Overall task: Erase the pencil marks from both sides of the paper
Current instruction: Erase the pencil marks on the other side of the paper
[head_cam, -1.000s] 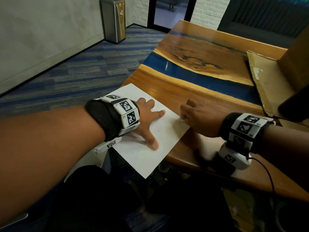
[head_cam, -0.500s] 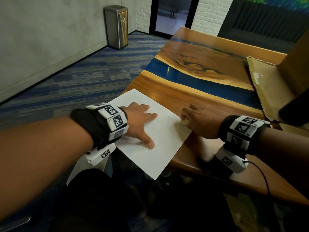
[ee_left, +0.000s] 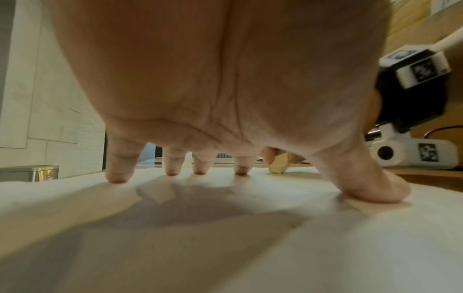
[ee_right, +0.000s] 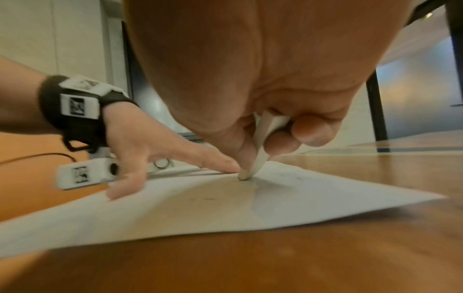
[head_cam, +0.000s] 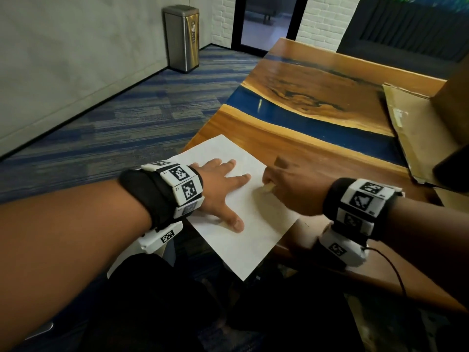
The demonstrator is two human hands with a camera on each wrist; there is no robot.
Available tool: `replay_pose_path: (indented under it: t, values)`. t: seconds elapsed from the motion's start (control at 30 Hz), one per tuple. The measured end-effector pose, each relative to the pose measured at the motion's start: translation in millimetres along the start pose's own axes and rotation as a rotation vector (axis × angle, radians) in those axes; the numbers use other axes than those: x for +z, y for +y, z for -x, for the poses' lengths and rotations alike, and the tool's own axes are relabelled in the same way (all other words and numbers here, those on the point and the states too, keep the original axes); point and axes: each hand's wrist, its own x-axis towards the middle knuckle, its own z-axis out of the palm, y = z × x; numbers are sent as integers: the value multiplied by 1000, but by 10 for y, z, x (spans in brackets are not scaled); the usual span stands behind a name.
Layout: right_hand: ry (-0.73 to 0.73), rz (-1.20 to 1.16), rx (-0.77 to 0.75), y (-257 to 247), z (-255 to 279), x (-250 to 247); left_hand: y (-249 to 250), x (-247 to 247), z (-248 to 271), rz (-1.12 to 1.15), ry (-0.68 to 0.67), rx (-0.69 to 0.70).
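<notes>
A white sheet of paper point(head_cam: 243, 240) lies on the near left corner of the wooden table point(head_cam: 317, 153), one corner hanging past the table's front edge. My left hand point(head_cam: 223, 189) lies flat on the paper point(ee_left: 225, 237) with fingers spread, fingertips point(ee_left: 117, 176) pressing down. My right hand point(head_cam: 286, 189) pinches a pale eraser point(head_cam: 268, 188) between thumb and fingers, its tip touching the paper point(ee_right: 225, 208) close to the left index finger. In the right wrist view the eraser point(ee_right: 263, 144) stands steeply tilted, and faint pencil marks point(ee_right: 208, 198) show on the sheet.
Flattened cardboard point(head_cam: 411, 130) and a dark object point(head_cam: 454, 171) lie at the table's right side. A blue resin strip point(head_cam: 317, 125) crosses the tabletop. A steel bin point(head_cam: 181, 38) stands on the carpet by the far wall. A cable point(head_cam: 396, 270) trails from my right wrist.
My right hand with the eraser has slid left from the paper's right edge onto the sheet, toward the left index finger. The left hand stays flat on the paper.
</notes>
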Motion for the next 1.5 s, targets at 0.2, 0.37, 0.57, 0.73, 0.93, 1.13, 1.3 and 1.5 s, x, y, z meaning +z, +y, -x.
replay_pose_path:
  t: [0.2,0.37,0.57,0.73,0.93,1.13,1.3,1.5]
  values:
    - [-47,-22,-168,-222,16,24,-1,-28,-60,2,4,21]
    - [-74,-19,-277,-316,19,51,-8,-23,-62,51,20,19]
    - [28,20,3,-2,-140,-9,35,-33,-76,-13,13,13]
    - [-86,-67,-213,-258,60,70,27,-50,-68,8,8,10]
    - [-39,99,146,262,-219,-61,-12,-142,-46,-52,-35,11]
    - [-51,16,-125,-148,-5,24,-70,-151,-18,-44,-36,48]
    - [-46,14,-40,-42,-80,-19,-48,-129,-37,-80,-32,49]
    - [-106,-17,-189,-374,124,31,-48,-123,-20,-57,-17,19]
